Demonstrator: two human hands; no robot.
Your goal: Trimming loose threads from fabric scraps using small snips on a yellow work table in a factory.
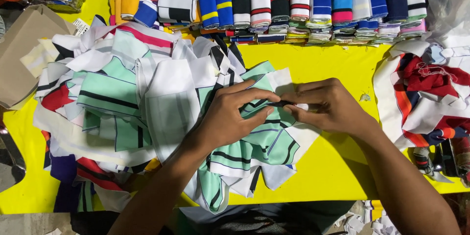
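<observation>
Left hand (230,115): grip pinched on a mint-green striped fabric piece (264,139).
Right hand (325,105): fingertips grasping the same piece's edge.
Location: atop the scrap pile (122,103), on the yellow desk (338,166).
Look: mint with black and white stripes, crumpled.
Risk: the thin edge could likely slip from the pinch, or neighbouring scraps drag along.
Behind: rolled striped trims (293,0).

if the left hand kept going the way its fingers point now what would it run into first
The left hand points rightward across the mint striped cloth, so it would most likely meet the right hand first; their fingertips already nearly touch at the pinched fold.
</observation>
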